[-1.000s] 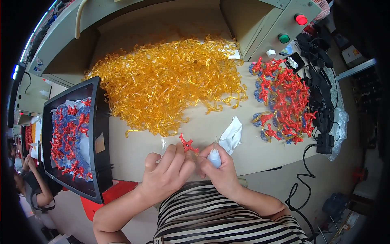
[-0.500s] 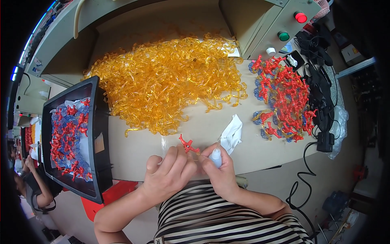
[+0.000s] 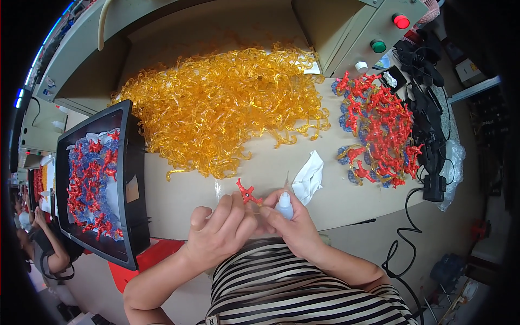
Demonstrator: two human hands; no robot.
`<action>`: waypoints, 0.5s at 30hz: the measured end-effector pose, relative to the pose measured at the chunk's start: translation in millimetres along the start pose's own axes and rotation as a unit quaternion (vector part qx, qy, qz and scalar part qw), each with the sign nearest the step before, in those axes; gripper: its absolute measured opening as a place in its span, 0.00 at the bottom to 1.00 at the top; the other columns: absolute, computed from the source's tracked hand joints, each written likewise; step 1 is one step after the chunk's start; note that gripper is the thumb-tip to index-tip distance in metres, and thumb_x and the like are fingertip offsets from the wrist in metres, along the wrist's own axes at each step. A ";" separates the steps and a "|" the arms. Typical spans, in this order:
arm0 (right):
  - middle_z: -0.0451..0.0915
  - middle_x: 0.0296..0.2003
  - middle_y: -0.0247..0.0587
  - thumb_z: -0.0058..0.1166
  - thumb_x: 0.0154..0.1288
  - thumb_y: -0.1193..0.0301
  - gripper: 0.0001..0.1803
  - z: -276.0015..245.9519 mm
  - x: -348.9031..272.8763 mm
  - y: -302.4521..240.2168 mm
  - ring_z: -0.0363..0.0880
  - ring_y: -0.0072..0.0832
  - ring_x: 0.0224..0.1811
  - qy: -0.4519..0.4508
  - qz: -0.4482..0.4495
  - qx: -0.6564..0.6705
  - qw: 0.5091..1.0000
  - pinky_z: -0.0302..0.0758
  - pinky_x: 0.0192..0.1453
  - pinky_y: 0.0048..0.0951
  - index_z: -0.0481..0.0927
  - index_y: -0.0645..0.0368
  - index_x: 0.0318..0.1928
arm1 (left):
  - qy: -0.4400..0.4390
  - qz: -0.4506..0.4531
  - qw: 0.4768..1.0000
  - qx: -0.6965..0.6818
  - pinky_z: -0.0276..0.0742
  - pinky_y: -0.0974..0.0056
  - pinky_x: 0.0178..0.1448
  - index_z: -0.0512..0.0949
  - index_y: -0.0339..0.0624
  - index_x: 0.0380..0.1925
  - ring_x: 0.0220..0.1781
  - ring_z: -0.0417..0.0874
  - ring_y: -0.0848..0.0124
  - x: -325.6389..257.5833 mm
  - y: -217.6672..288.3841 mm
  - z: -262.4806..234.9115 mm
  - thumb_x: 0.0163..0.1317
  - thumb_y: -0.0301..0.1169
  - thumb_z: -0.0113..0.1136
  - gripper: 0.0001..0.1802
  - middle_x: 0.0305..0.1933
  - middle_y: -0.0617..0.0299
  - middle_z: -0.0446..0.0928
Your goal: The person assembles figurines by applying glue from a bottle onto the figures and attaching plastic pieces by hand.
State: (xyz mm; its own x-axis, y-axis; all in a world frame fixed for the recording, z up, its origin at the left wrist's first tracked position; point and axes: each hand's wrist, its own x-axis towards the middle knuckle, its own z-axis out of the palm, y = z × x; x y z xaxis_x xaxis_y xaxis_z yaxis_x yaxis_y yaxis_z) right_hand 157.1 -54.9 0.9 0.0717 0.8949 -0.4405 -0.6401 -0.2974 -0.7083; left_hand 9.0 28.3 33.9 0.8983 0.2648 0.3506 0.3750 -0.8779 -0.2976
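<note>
Just in front of my body, my left hand (image 3: 221, 232) is closed, its fingertips pinching a small red plastic figure (image 3: 247, 193) that points up and away from me. Close against it, my right hand (image 3: 299, 232) wraps round a small white squeeze bottle (image 3: 284, 206) with a thin needle-like tip pointing up. The right thumb and index finger also meet near the red figure's lower end. A bit of yellow seems to show there, but the fingers hide most of it. A crumpled white cloth (image 3: 309, 177) lies just beyond the right hand.
Translucent yellow curled pieces (image 3: 216, 108) form a wide heap on the table. Red figures with blue and yellow parts (image 3: 382, 130) are piled at right, beside black cables (image 3: 430, 124). A black tray (image 3: 127, 179) of red-and-blue pieces stands left. Another person's arm (image 3: 57, 252) shows far left.
The bottle in my right hand has shifted slightly left and its tip stands a little differently. The red figure has moved slightly left. Both hands keep their grip.
</note>
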 end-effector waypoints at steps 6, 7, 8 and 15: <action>0.70 0.38 0.34 0.47 0.64 0.77 0.13 -1.9 -1.1 0.7 0.71 0.18 0.38 -0.039 -0.022 0.004 0.999 0.77 0.43 0.22 0.68 0.62 0.49 | 0.025 0.027 0.999 -0.020 0.49 0.64 0.44 0.72 0.50 0.28 0.39 0.74 0.76 -5.7 -3.1 2.1 0.49 0.36 0.54 0.07 0.37 0.64 0.76; 0.70 0.39 0.35 0.46 0.64 0.77 0.15 -3.7 -0.9 2.4 0.72 0.18 0.39 -0.057 -0.035 -0.002 0.998 0.77 0.44 0.22 0.67 0.62 0.52 | 0.024 0.026 0.999 -0.020 0.49 0.64 0.44 0.72 0.50 0.28 0.39 0.74 0.76 -6.0 -3.4 2.1 0.49 0.36 0.54 0.07 0.37 0.64 0.76; 0.70 0.39 0.35 0.46 0.64 0.77 0.15 -5.1 -1.0 3.5 0.72 0.18 0.39 -0.058 -0.034 -0.003 0.998 0.77 0.44 0.22 0.67 0.62 0.52 | 0.030 0.027 0.999 -0.026 0.49 0.65 0.44 0.72 0.50 0.28 0.39 0.74 0.76 -6.2 -3.8 2.0 0.49 0.35 0.54 0.06 0.37 0.64 0.76; 0.73 0.43 0.38 0.47 0.64 0.76 0.13 -9.5 -2.2 5.0 0.74 0.19 0.40 -0.066 -0.021 -0.018 0.997 0.76 0.46 0.23 0.69 0.64 0.49 | 0.027 0.017 0.997 -0.068 0.51 0.66 0.41 0.70 0.49 0.24 0.37 0.77 0.75 -7.9 -3.0 -1.7 0.48 0.31 0.62 0.08 0.39 0.62 0.78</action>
State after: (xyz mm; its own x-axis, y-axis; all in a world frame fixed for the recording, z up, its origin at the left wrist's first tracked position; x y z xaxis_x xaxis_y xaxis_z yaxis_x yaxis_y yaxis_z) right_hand 161.0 -61.6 -6.9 -0.0056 0.9420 -0.3356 -0.6108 -0.2689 -0.7447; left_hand 0.4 28.2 33.5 0.8951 0.2154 0.3903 0.3069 -0.9328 -0.1891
